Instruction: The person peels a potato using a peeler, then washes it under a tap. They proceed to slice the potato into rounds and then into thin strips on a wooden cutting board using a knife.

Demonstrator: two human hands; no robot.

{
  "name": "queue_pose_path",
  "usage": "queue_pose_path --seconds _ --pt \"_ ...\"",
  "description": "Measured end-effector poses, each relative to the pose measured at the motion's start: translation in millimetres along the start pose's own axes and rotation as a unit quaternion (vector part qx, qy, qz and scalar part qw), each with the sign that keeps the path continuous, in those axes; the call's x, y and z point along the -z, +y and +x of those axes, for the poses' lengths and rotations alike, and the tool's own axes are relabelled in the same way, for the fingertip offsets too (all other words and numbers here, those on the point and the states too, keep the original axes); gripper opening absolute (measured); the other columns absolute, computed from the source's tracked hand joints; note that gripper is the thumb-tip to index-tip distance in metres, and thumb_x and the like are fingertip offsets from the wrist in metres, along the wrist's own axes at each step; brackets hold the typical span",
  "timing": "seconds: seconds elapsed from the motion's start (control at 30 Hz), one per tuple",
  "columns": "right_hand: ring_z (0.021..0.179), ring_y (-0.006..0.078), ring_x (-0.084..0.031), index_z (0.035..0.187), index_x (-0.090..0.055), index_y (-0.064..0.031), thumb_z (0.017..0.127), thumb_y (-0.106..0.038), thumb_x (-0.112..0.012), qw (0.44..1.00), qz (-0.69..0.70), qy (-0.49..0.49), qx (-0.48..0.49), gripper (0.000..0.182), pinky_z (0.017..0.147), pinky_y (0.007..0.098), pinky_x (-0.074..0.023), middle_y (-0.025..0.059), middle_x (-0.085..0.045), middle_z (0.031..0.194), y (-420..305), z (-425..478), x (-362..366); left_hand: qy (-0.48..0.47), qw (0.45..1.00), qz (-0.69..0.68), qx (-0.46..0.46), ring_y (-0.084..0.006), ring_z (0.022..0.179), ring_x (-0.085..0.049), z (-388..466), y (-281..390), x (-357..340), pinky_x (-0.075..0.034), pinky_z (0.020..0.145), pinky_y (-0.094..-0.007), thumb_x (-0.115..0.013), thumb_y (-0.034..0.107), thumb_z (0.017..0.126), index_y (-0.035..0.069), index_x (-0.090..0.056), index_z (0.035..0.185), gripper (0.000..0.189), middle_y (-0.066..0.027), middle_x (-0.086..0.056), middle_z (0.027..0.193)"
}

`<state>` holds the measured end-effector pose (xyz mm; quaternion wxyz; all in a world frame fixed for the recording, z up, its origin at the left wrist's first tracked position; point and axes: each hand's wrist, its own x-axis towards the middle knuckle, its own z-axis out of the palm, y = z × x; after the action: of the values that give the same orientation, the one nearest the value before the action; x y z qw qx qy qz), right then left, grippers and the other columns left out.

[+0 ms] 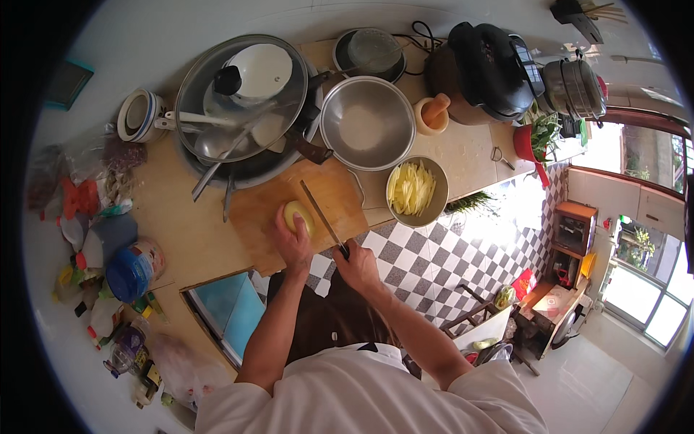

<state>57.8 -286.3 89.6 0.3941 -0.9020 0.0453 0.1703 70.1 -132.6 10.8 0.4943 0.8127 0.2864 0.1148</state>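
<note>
My left hand (294,241) holds a peeled, pale yellow potato (297,212) against the wooden cutting board (255,209). In my right hand (358,268) is the dark handle of a kitchen knife (320,212). Its blade, seen nearly edge-on, points away from me over the board, just right of the potato. A small gap shows between blade and potato. To the right of the board, a metal bowl (444,190) holds pale yellow cut strips (410,190). Behind it stands a larger, wide stainless steel bowl (368,127) with nothing in it.
A wok with a glass lid (187,108) and utensils stands behind the board. A wooden mortar with pestle (434,111) and a black electric cooker (482,70) are at the back right. Bottles and a blue-lidded jar (127,274) crowd the left. The counter's front edge (382,223) is close by.
</note>
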Motion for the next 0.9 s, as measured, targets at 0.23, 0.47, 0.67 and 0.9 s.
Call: queue_pose_path --seconds 0.23,0.47,0.67,0.9 --pt "0.078 0.0535 -0.069 0.101 -0.065 0.0021 0.098 -0.023 -0.069 0.998 -0.018 -0.005 -0.060 0.025 0.067 0.0572 -0.0565 0.0296 -0.071 0.083 18.6 4.9 -2.4 -0.038 0.999 -0.017 0.002 -0.0453 0.113 -0.057 -1.7 21.3 -36.4 -0.048 0.096 -0.0521 -0.053 0.030 0.111 0.000 -0.055 0.138 0.041 -0.0277 -0.056 0.127" --pt "0.069 0.0523 -0.069 0.094 -0.060 0.0020 0.094 -0.020 -0.070 0.997 0.001 -0.055 -0.053 0.024 0.062 0.0574 -0.0562 0.0291 -0.067 0.070 21.7 7.3 -8.9 -0.026 0.992 0.008 -0.127 -0.0433 0.116 -0.055 -19.0 -0.5 -22.6 -0.045 0.099 -0.0525 -0.053 0.027 0.108 0.000 -0.052 0.138 0.040 -0.0259 -0.052 0.131" --pt "0.074 0.0509 -0.070 0.121 -0.058 0.0000 0.096 -0.021 -0.067 0.988 -0.055 -0.112 -0.094 0.034 0.068 0.0592 -0.0565 0.0279 -0.070 0.075 14.7 5.3 18.1 -0.011 0.994 -0.010 -0.109 -0.0436 0.122 -0.053 -10.7 6.0 -29.9 -0.044 0.105 -0.0521 -0.054 0.016 0.101 -0.001 -0.055 0.136 0.038 -0.0278 -0.050 0.138" --pt "0.079 0.0510 -0.071 0.121 -0.058 0.0096 0.105 -0.036 -0.065 0.980 -0.039 -0.136 -0.137 0.049 0.069 0.0574 -0.0560 0.0294 -0.073 0.096 -26.2 -2.9 51.7 -0.023 0.994 -0.005 -0.108 -0.0426 0.116 -0.053 1.5 10.5 -32.9 -0.042 0.102 -0.0521 -0.051 0.018 0.105 -0.003 -0.055 0.129 0.032 -0.0243 -0.053 0.126"
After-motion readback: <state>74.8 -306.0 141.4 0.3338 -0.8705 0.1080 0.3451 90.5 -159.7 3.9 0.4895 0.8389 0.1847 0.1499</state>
